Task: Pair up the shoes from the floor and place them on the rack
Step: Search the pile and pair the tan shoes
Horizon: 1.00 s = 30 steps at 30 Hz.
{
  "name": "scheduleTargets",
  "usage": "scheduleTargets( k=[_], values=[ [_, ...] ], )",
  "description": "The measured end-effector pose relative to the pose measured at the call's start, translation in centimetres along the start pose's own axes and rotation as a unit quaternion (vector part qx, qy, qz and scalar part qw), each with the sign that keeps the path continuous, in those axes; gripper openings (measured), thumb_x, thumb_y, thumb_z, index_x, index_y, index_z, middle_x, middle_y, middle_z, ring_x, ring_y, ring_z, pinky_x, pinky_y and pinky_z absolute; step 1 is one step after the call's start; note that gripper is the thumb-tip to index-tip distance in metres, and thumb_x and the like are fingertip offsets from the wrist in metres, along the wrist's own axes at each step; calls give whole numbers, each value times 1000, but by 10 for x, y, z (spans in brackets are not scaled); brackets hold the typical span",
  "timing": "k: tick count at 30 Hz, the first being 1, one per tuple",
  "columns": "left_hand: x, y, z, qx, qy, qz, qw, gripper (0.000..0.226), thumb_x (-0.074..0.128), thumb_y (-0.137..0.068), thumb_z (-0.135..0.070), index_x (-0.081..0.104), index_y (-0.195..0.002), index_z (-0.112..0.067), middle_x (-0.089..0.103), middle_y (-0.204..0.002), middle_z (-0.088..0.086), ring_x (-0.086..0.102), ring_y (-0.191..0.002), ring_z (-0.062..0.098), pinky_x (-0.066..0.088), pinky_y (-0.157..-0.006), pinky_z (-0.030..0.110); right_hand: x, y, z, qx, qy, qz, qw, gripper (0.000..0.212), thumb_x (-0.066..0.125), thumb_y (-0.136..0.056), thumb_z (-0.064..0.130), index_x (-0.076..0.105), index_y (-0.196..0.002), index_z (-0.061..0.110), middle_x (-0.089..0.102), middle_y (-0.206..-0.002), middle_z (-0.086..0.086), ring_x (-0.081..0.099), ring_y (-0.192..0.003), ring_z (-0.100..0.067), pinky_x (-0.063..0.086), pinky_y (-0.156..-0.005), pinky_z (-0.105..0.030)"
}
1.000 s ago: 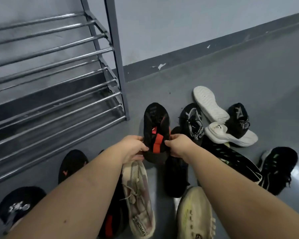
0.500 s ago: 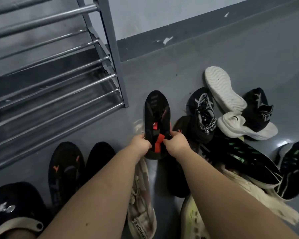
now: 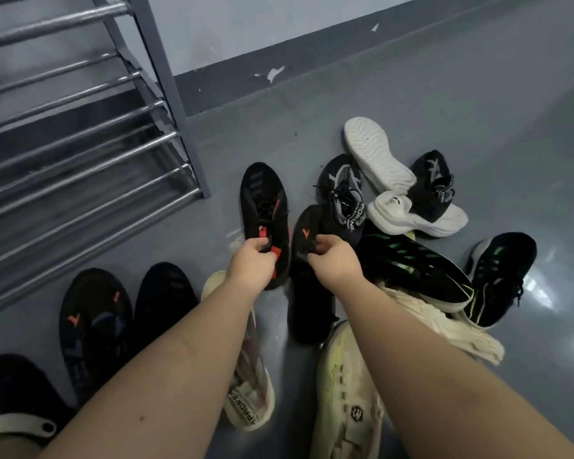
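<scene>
Head view. The left hand (image 3: 251,265) is closed around the heel end of a black knit sneaker with red pull tabs (image 3: 262,207), whose toe is pointed toward 12 o'clock. The right hand (image 3: 333,258) is curled on the heel of a second black sneaker bearing an orange logo (image 3: 307,236), just beside the first at its 3 o'clock; whether this shoe is lifted off the grey floor (image 3: 444,104) cannot be told. The grey metal rack with round bars (image 3: 90,154) is seen at 10 o'clock, none of the shoes on it. A black-and-grey patterned sneaker (image 3: 343,200) and an upturned white sole (image 3: 375,154) are seen at 1 o'clock, black sneakers with green stripes (image 3: 411,270) at 3 o'clock, and cream knit sneakers (image 3: 345,392) under the forearms.
</scene>
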<state>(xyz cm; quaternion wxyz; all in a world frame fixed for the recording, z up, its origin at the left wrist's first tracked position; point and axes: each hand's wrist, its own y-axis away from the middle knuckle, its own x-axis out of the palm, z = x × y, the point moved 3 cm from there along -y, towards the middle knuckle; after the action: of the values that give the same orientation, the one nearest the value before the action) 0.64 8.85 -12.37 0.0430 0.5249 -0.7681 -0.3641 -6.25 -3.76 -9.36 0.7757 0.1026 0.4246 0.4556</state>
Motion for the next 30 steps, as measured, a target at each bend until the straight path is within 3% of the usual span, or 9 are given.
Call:
scheduleTargets(
  k=[2, 5, 8, 14, 16, 19, 21, 27, 30],
  values=[
    [10, 7, 2, 10, -8, 28, 1000, 38, 54, -89, -8, 57, -127, -11, 59, -128, 7, 56, -116, 22, 42, -100, 27, -12, 4, -17, 23, 9, -23, 999, 53, 58, -85, 12, 48, -136, 9, 60, -129, -8, 56, -120, -23, 42, -104, -31],
    [29, 18, 11, 10, -52, 74, 996, 34, 56, -89, -10, 61, -123, -10, 63, -122, 8, 58, -113, 23, 39, -91, 20, -24, 8, -38, 46, 32, -28, 998, 53, 60, -85, 13, 48, -136, 7, 60, -130, -10, 55, -122, -24, 39, -102, -28],
    [45, 26, 23, -6, -93, 109, 990, 35, 57, -89, -11, 61, -123, -9, 62, -125, 10, 57, -116, 25, 39, -99, 23, -25, 10, -48, 55, 37, -19, 998, 54, 61, -85, 13, 47, -137, 6, 57, -133, -11, 53, -125, -25, 38, -103, -30],
    [72, 28, 7, 24, -80, 166, 983, 37, 57, -90, -8, 57, -127, -4, 62, -125, 11, 55, -120, 22, 37, -98, 20, -37, -1, -31, -1, 76, -18, 997, 55, 59, -87, 15, 44, -139, 10, 59, -132, -9, 52, -126, -22, 37, -103, -26],
    [87, 33, -2, 48, -79, 197, 976, 38, 61, -88, -9, 58, -125, -5, 63, -124, 9, 56, -120, 21, 38, -104, 25, -49, -2, -29, -10, 91, -26, 995, 53, 57, -88, 15, 45, -139, 13, 59, -131, -7, 53, -124, -21, 39, -100, -25],
    [110, 49, -9, 67, -92, 258, 959, 37, 65, -85, -14, 61, -121, -7, 66, -118, 9, 59, -110, 18, 42, -100, 28, -72, 1, -40, 0, 117, -66, 991, 48, 54, -88, 16, 48, -136, 17, 58, -132, -5, 53, -123, -22, 40, -101, -30],
    [125, 62, -12, 75, -97, 291, 949, 45, 68, -84, -17, 57, -127, -8, 63, -123, 7, 57, -115, 18, 42, -103, 30, -92, 8, -59, 20, 125, -110, 986, 46, 52, -88, 18, 50, -133, 19, 57, -132, -5, 53, -123, -24, 42, -102, -35],
    [141, 90, -12, 102, -133, 301, 939, 64, 71, -81, -17, 43, -139, -14, 51, -136, 4, 48, -127, 17, 36, -100, 21, -141, 49, -129, 118, 30, -256, 959, 37, 53, -88, 22, 57, -124, 16, 55, -128, -7, 54, -116, -27, 47, -96, -40],
    [140, 91, -12, 144, -205, 262, 932, 62, 71, -81, -24, 45, -137, -24, 50, -138, 2, 46, -128, 18, 36, -101, 25, -147, 71, -158, 188, -65, -296, 934, 22, 53, -86, 23, 58, -107, 16, 59, -112, -6, 59, -101, -27, 49, -80, -35]
  ],
)
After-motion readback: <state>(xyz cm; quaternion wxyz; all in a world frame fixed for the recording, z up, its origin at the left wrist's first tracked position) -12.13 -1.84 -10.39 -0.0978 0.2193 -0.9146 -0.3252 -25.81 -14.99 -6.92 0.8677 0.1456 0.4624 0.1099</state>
